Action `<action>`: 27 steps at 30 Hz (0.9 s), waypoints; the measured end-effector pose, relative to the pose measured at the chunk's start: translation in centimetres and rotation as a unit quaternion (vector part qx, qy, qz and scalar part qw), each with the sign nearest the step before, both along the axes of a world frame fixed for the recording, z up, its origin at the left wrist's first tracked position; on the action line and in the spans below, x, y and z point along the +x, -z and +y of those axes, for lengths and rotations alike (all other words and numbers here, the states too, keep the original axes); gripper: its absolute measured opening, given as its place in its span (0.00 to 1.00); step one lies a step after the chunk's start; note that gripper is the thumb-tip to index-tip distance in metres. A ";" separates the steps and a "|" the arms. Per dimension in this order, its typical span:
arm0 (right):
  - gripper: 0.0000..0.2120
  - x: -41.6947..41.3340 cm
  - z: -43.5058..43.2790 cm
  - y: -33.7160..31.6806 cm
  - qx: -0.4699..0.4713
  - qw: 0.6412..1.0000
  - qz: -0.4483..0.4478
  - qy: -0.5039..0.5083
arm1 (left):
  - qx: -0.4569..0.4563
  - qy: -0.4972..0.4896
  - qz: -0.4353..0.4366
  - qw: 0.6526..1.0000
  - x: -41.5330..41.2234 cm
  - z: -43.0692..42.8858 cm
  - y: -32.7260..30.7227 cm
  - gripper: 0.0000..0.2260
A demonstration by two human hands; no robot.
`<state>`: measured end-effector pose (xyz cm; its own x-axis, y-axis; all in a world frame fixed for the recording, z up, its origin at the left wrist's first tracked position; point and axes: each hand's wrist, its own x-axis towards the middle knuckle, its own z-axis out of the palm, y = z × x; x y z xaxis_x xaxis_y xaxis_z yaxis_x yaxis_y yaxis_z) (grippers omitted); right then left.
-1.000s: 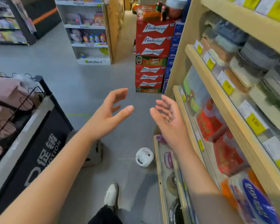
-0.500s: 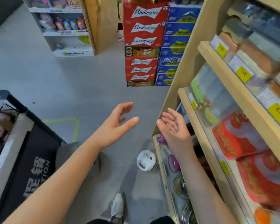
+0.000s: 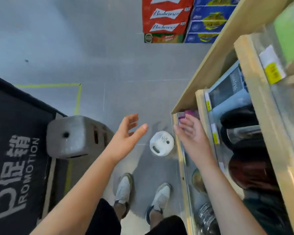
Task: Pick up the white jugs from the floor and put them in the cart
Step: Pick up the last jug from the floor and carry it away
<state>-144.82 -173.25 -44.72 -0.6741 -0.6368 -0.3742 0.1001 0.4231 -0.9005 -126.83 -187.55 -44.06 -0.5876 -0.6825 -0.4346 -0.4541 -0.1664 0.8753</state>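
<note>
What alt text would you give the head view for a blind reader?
The open left hand and right hand reach down toward a white jug on the grey floor, beside a wooden shelf. A black cart stands at the left, beer boxes ahead.

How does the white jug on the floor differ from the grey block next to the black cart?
The white jug is white and round from above; the grey block is grey and boxy. The jug looks the smaller. The jug stands at the foot of the wooden shelf, the block beside the black cart. Both rest on the grey floor and show slot-like holes.
</note>
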 end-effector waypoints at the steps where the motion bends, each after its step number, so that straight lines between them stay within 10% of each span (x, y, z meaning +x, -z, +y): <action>1: 0.33 -0.5 -0.1 2.8 0.013 1.000 -0.006 -0.003 | 0.011 -0.010 -0.010 1.000 -0.5 0.4 2.6 0.31; 16: 0.41 -6.3 -5.1 40.2 0.191 0.973 0.035 -0.125 | 0.115 -0.062 -0.144 0.981 -5.3 4.1 41.9 0.41; 27: 0.47 -8.4 -8.5 52.3 0.316 0.913 0.096 -0.239 | 0.239 -0.128 -0.216 0.938 -8.7 4.8 54.1 0.45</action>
<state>-153.25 -181.73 -97.04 -0.4670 -0.5730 -0.6735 -0.3661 0.8186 -0.4426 -135.56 -182.75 -98.16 -0.1298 -0.4427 -0.8872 -0.6413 -0.6450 0.4156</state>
